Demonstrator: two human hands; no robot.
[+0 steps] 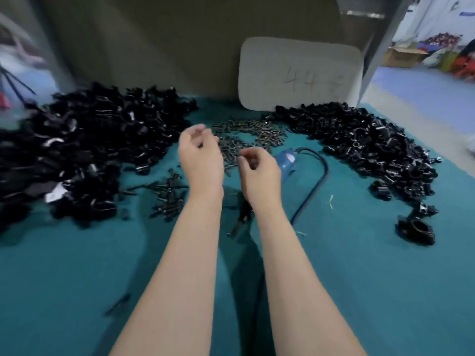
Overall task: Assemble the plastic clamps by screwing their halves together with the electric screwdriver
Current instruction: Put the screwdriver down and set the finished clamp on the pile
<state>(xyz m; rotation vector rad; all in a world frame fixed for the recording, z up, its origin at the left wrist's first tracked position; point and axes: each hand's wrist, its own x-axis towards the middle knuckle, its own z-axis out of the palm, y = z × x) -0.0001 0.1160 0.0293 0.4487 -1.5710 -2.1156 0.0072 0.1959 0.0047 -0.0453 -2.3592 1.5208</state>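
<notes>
Hands curl loosely above the screws [267, 134] — left hand [200, 158], right hand [259, 173] — perhaps pinching one; too blurred to tell.

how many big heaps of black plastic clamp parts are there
2: a left heap of black plastic clamp parts, a right heap with loose strays beside it. More may lie off-frame.

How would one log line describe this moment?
left hand: at dark metal screw pile, grip unclear | right hand: same | blue electric screwdriver: lying unheld

Left hand [200, 160], right hand [259, 173] side by side, fingers curled.
</notes>
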